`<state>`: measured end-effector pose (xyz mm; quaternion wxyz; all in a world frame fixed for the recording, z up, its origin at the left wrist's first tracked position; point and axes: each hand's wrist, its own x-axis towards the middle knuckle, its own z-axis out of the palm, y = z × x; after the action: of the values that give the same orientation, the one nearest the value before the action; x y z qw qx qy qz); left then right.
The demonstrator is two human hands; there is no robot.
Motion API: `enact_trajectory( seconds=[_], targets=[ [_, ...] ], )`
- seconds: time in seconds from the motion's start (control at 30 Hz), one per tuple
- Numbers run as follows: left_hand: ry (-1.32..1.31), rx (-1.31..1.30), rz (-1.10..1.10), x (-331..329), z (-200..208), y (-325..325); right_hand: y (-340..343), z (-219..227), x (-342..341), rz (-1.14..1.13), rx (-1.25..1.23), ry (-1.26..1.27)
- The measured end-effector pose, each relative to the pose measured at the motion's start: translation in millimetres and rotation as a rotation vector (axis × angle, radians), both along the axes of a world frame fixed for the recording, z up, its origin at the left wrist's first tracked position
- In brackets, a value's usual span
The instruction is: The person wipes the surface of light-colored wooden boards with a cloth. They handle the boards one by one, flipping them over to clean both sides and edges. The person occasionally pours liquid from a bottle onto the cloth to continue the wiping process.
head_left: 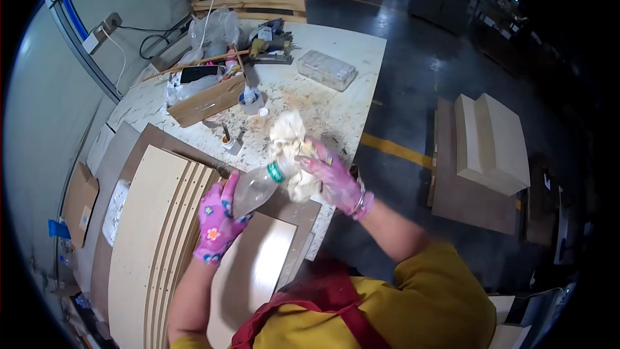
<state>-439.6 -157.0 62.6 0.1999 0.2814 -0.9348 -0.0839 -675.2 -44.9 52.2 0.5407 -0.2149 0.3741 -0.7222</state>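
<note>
My left hand (218, 220), in a pink flowered glove, is closed around the body of a clear plastic bottle (253, 192) with a green band near its neck. The bottle lies tilted, its neck toward the right. Over its mouth sits a crumpled cream-white cloth (288, 130), which my right hand (334, 179), gloved in pink too, grips and presses to the neck. The cloth hides the bottle's mouth. Beneath my hands is a pale curved board (278, 239). Left of it stands a stack of curved wooden panels (161, 213) with small holes along their edges.
On the worktable (349, 45) are a small jar with a brush (230, 144), a cup (251, 100), a cardboard box (206, 100), a power tool (271, 47) and a clear plastic case (327, 70). Pale panels (494, 142) are stacked on the floor at right.
</note>
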Motion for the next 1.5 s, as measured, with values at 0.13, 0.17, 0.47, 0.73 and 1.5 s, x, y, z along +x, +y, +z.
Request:
enact_trajectory(
  seconds=[0.13,0.17,0.47,0.73,1.5],
  targets=[
    [-0.335,-0.188,-0.053,23.3,31.7,24.2,11.5,-50.4,28.4,0.013,0.043,-0.312],
    [-0.384,-0.22,-0.077,21.2,43.0,30.2,15.9,-62.4,35.2,0.008,0.103,-0.334],
    [-0.504,-0.53,-0.086,49.0,73.3,25.5,33.1,-62.9,44.7,0.144,0.207,-0.586],
    [-0.615,-0.629,-0.171,42.1,79.2,23.9,37.5,-87.4,45.8,0.12,0.148,-0.491],
    [0.069,0.606,0.067,-81.4,-29.2,-81.8,-32.0,-73.2,-66.4,-0.28,-0.2,1.242]
  ],
)
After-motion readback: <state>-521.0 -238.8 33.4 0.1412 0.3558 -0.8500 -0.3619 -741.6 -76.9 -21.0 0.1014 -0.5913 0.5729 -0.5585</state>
